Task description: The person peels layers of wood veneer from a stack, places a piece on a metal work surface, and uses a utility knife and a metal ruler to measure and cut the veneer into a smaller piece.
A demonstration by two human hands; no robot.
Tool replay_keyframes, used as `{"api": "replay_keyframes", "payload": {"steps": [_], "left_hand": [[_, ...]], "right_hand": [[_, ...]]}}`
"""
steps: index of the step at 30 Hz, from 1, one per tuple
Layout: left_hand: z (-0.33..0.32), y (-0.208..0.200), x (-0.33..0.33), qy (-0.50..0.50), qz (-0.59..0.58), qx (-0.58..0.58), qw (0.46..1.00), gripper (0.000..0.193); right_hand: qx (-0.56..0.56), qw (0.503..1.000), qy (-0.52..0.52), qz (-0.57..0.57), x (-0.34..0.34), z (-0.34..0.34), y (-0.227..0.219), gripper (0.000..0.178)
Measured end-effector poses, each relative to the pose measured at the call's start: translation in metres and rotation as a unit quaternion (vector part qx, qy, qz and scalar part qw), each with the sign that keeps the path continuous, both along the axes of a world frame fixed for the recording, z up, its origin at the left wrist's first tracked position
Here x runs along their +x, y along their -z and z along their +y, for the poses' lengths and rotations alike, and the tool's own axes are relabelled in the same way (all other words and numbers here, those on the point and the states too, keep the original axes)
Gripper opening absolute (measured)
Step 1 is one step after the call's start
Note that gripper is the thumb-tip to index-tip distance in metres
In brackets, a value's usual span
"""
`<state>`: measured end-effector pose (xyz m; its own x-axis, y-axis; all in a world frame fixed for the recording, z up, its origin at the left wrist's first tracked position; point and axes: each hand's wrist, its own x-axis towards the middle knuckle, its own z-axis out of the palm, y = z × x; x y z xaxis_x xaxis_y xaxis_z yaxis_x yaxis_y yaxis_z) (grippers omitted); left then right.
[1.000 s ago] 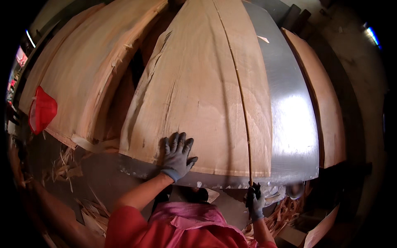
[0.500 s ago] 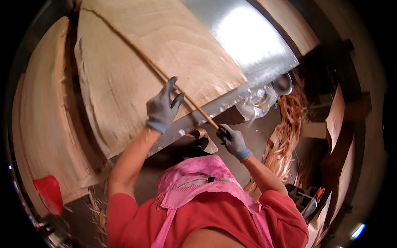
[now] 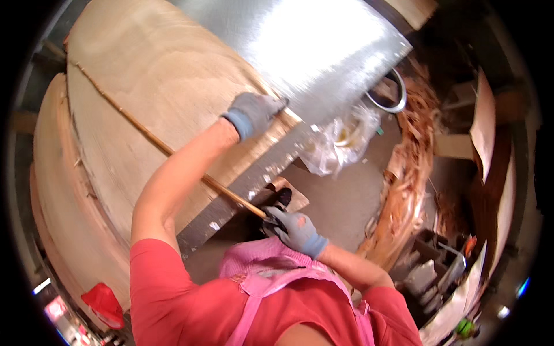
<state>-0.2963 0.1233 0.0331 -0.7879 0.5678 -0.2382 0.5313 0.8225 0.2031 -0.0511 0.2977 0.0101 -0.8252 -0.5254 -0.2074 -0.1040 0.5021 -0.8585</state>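
Note:
A large, thin sheet of pale wood veneer (image 3: 156,63) lies over a shiny metal tabletop (image 3: 323,63). My left hand (image 3: 253,114), in a grey glove, is closed at the sheet's right edge near its near corner, where the edge looks slightly raised; the fingertips are partly hidden. In my right hand (image 3: 297,232), also gloved, is the near end of a long, thin bamboo stick (image 3: 138,127). The stick slants across the veneer toward the far left and passes beneath my left forearm.
Another veneer stack (image 3: 69,190) stands along the left, with a red cloth-like item (image 3: 104,305) by its near end. Right of the table are a clear plastic bag (image 3: 340,141), a round metal basin (image 3: 398,106) and a heap of veneer scraps (image 3: 404,190).
My left hand has left the stick's side and moved right to the veneer's edge. My right hand has drawn the stick nearer and left, and the view has shifted.

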Motion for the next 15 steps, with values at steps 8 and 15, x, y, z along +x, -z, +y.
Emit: {"api": "replay_keyframes", "payload": {"steps": [8, 15], "left_hand": [[-0.019, 0.001, 0.029, -0.066, 0.041, 0.297, 0.952, 0.021], [-0.110, -0.076, 0.114, -0.144, -0.008, 0.595, 0.791, 0.020]], "right_hand": [[-0.146, 0.953, 0.051, -0.259, -0.001, -0.003, -0.001, 0.036], [-0.138, 0.954, 0.071, -0.257, 0.031, -0.031, -0.008, 0.039]]}}
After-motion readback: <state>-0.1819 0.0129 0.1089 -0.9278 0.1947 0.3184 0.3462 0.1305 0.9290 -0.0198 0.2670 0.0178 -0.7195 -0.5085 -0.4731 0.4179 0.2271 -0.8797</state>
